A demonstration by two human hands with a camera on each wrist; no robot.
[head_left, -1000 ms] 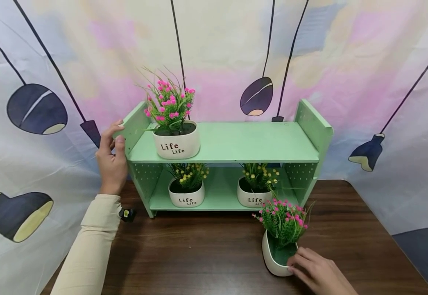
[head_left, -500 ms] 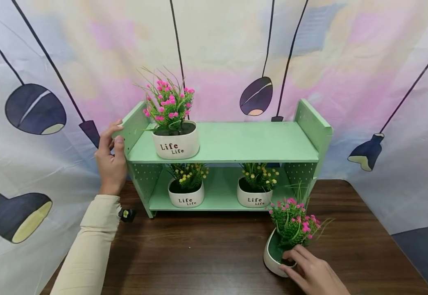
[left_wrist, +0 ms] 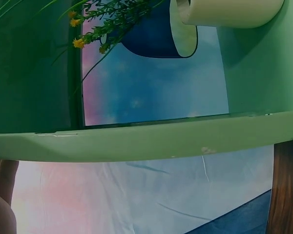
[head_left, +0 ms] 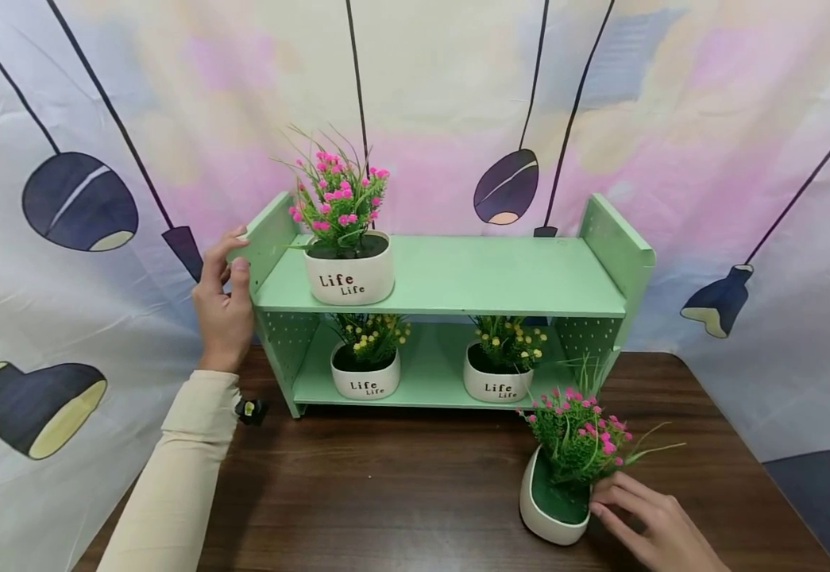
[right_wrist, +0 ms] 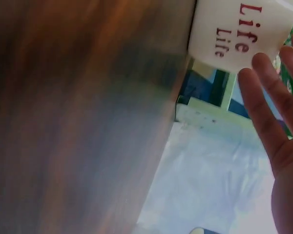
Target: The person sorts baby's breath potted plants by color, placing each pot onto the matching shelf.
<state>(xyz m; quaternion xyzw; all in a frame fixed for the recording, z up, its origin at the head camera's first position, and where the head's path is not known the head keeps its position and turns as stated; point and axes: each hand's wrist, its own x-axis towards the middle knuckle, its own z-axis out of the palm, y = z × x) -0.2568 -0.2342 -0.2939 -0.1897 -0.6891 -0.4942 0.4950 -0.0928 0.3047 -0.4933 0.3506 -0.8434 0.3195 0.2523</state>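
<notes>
On the table, in front of the shelf's right end, stands a white flowerpot (head_left: 545,520) with pink artificial flowers (head_left: 579,437) leaning to the right. My right hand (head_left: 654,520) is at its right side, fingertips at the wall. In the right wrist view, straight, spread fingers (right_wrist: 256,105) reach the pot's lettered side (right_wrist: 234,34). My left hand (head_left: 223,322) rests against the outer side of the green shelf's left panel (head_left: 272,238), thumb near the front edge. The left wrist view catches only a part of that hand (left_wrist: 2,195) outside the panel.
Another pink-flowered pot (head_left: 349,270) stands on the upper board's left. Two yellow-flowered pots, left (head_left: 364,377) and right (head_left: 498,380), occupy the lower board. A small black object (head_left: 251,411) shows beside the left wrist. A printed curtain (head_left: 429,95) hangs behind the brown table (head_left: 386,508).
My right fingers have moved from the near rim, over the pot's inside, to its right side. The pink flowers lean further right. My left hand keeps its place on the shelf.
</notes>
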